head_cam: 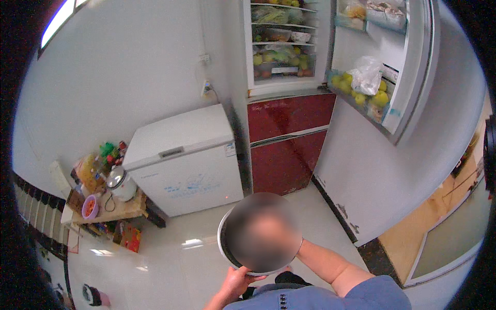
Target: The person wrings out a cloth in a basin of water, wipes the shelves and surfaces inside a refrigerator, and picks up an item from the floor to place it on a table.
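My left hand (237, 279) grips the near rim of a round, dark-lined pot or bowl (222, 236) with a pale rim, held in front of my body. The right forearm reaches over the pot's right side, and my right hand (267, 228) is over or inside it. A blur covers the hand and most of the pot, so its fingers and the contents cannot be made out. Ahead stands a refrigerator (288, 116) with red lower drawers; its upper door (401, 77) is open, showing shelves of bagged food and yellow-green fruit.
A white chest freezer (186, 170) stands against the wall, left of the refrigerator. Farther left, a wooden table (135, 207) holds a rice cooker (122, 184), a pink bowl of orange-red food (90, 207) and bags. A small bin (95, 295) is on the tiled floor; a white wall is at right.
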`<move>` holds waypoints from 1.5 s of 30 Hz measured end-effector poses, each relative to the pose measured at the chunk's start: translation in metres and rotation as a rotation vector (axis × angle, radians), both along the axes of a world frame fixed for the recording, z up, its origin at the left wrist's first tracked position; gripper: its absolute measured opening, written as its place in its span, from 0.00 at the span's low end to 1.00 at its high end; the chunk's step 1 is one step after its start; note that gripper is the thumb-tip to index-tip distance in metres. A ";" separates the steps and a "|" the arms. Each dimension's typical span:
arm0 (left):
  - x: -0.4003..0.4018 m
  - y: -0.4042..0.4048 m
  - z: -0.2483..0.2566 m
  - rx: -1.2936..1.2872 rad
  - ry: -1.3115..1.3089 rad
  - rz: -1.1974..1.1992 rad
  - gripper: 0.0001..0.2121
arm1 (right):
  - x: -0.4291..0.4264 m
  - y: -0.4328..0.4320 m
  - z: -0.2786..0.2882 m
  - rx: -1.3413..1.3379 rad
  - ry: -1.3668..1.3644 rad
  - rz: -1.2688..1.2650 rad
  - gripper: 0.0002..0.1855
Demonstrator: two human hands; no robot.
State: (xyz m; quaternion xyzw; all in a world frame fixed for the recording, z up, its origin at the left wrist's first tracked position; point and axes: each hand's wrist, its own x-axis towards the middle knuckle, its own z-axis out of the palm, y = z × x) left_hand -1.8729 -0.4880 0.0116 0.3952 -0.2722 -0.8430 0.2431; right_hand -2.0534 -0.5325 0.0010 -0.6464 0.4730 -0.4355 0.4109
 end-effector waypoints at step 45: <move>-0.274 -0.366 0.035 -0.039 0.081 -0.091 0.21 | -0.388 -0.417 0.186 -0.497 0.399 -0.510 0.14</move>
